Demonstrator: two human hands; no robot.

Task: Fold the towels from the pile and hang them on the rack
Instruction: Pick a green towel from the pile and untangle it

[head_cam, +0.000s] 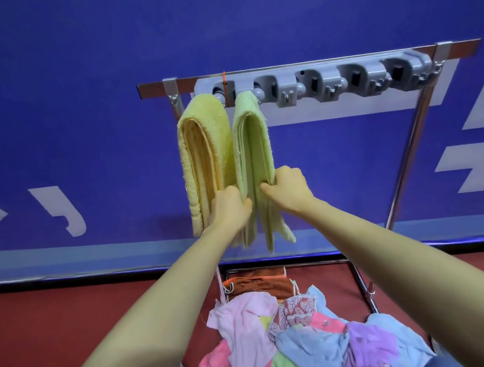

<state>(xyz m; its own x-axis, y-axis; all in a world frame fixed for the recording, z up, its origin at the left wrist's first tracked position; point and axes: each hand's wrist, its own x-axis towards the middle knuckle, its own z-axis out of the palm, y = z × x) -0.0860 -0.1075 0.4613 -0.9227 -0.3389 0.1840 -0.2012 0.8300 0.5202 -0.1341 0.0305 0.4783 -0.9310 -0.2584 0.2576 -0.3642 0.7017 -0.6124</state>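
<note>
One yellow towel (204, 146) beside green towel (256, 142)

- The rack (419, 119) stands straight ahead of you, against the wall (86, 108).
- Its holder strip (314, 83) runs along the top bar.
- Two folded towels hang side by side at the strip's left end: the left towel (204, 146) and the right towel (253, 142), touching each other.
- Your left hand (229, 204) sits low between the two and pinches the right towel's left edge.
- Your right hand (288, 188) grips its right edge.
- The pile (303, 342) lies below the hanging towels, between your forearms.
</note>
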